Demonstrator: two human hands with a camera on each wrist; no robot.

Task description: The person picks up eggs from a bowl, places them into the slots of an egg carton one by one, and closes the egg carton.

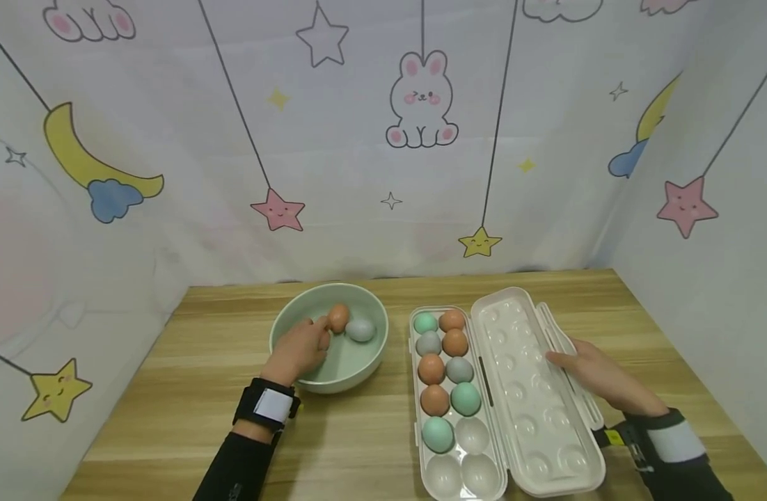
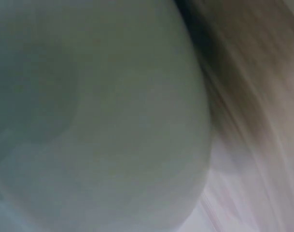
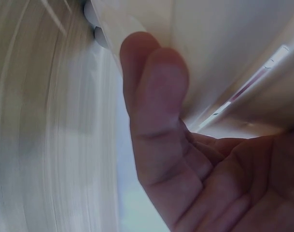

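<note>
My left hand [image 1: 301, 348] reaches over the near left rim of a pale green bowl [image 1: 283, 311]. Its index fingertip is right at a brown egg [image 1: 338, 318], beside a grey-white egg [image 1: 361, 330]. The left wrist view is filled by the blurred bowl wall [image 2: 137, 106]. To the right lies an opened egg carton [image 1: 505, 480] with brown, grey and green eggs in its cups; three front cups hold none. My right hand [image 1: 603, 372] grips the outer edge of the carton's lid [image 1: 521, 362], thumb on top. In the right wrist view, the right hand's bent fingers [image 3: 161, 92] press against the lid.
Everything stands on a wood-grain table [image 1: 195, 390]. Behind it hangs a white curtain [image 1: 358, 153] printed with stars, moons and a rabbit. A long flap [image 1: 568, 348] runs along the lid's right side. Bare wood lies between bowl and carton.
</note>
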